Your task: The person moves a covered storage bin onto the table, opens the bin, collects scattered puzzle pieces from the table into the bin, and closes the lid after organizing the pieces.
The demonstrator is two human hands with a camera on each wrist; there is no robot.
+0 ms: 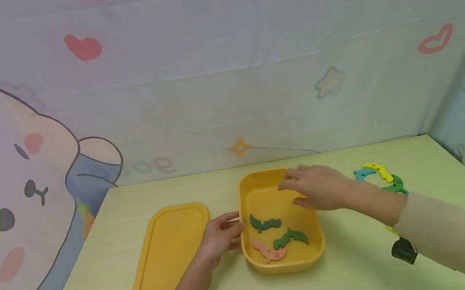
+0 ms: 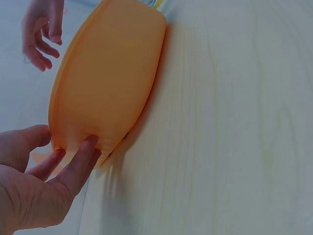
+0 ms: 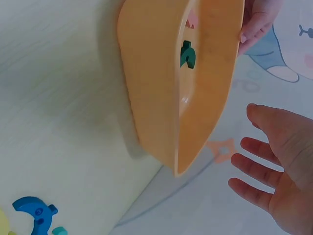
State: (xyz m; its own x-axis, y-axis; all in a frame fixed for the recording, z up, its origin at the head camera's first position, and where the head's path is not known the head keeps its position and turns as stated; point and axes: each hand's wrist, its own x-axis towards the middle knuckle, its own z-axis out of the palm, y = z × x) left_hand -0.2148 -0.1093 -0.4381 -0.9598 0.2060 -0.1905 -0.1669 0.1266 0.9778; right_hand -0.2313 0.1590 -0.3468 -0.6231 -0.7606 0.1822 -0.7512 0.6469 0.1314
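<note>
Pale wood-grain table (image 1: pixel 355 273), yellow lid (image 1: pixel 172 252) left, yellow tub (image 1: pixel 286 266) central, colourful curved pieces (image 1: pixel 383 172) right.

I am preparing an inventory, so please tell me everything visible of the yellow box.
The yellow box stands upright on the table: rounded-rectangular, open-topped, smooth, plastic-looking, with a plain rim. Two green pieces and a pink piece lie inside, towards its near end. The left grip touches its left wall; the right grip hovers above its far right part.
</note>
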